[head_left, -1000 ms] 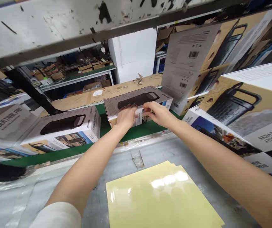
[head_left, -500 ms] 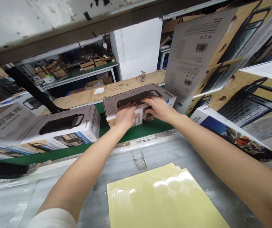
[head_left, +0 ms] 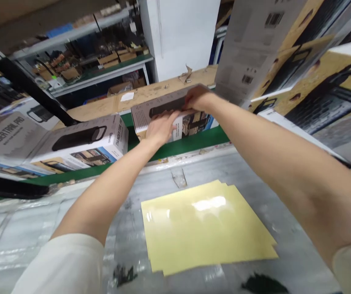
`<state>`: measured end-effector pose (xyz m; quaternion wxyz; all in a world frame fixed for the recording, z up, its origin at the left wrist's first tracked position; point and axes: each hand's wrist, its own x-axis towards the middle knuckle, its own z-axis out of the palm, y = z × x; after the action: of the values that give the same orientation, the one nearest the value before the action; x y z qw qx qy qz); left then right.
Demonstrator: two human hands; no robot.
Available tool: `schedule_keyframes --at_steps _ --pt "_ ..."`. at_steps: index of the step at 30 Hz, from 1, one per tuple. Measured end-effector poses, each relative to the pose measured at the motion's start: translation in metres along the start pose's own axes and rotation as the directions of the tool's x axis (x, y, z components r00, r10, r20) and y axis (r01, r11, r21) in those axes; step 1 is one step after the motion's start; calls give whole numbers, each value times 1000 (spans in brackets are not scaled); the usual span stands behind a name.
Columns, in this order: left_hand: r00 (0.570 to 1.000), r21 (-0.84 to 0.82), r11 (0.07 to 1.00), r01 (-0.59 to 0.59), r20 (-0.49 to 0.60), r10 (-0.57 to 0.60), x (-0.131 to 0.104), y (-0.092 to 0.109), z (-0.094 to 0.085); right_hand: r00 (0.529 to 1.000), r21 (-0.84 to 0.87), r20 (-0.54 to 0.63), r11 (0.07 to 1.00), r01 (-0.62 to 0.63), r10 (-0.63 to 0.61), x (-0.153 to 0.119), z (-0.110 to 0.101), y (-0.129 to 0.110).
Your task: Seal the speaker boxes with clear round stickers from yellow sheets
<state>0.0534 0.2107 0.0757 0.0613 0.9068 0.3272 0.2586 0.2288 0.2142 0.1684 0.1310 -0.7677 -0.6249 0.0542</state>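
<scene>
A printed speaker box (head_left: 140,116) lies on the green shelf (head_left: 175,148) straight ahead. My left hand (head_left: 160,127) rests on its top and front edge, fingers stretched out flat. Over the right part of the same box is my right hand (head_left: 196,99), its fingers curled together near the top face; whatever is between them is too small to make out. Nearer to me, a stack of glossy yellow sheets (head_left: 206,228) lies on the plastic-covered surface (head_left: 126,245).
More printed boxes (head_left: 80,143) stand at the left beside a black post (head_left: 37,92). Tall stacked boxes (head_left: 245,49) rise at the right. Behind is a cardboard strip (head_left: 150,92), then a white pillar (head_left: 181,36) and a cluttered bench (head_left: 101,73).
The view has tilted down, showing more of the yellow sheets. My right hand has turned, its fingers going from spread to curled together. My left hand stays on the box.
</scene>
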Motion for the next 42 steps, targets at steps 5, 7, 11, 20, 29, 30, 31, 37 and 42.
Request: schedule_keyframes --at_steps 5,7,11,20,29,30,31,37,42 --pt "999 40 999 -1 52 -1 5 1 2 956 122 -255 976 180 -145 -84 19 1" --pt "996 21 1000 16 88 -18 10 -1 1 916 195 -148 897 396 -373 -138 32 2" --pt "999 -86 996 34 36 -31 -8 4 -7 681 348 269 728 591 -681 -240 61 0" --pt "881 -545 837 -50 371 295 -198 51 -24 709 246 240 748 617 -664 -342 109 -33" --pt "950 -611 792 -16 239 203 -235 48 5 759 256 200 780 571 -620 -357 128 -40" --pt "949 -613 790 -19 237 206 -235 48 5 768 271 207 790 550 -606 -358 128 -41" --pt "949 -613 789 -21 236 209 -236 48 5 779 285 206 798 532 -592 -360 129 -40" --pt "951 -546 835 -71 217 222 -242 52 5 810 255 120 807 533 -573 -372 134 -40" --pt "963 -393 901 -183 112 244 -252 58 12 806 168 1 794 584 -592 -380 138 -41"
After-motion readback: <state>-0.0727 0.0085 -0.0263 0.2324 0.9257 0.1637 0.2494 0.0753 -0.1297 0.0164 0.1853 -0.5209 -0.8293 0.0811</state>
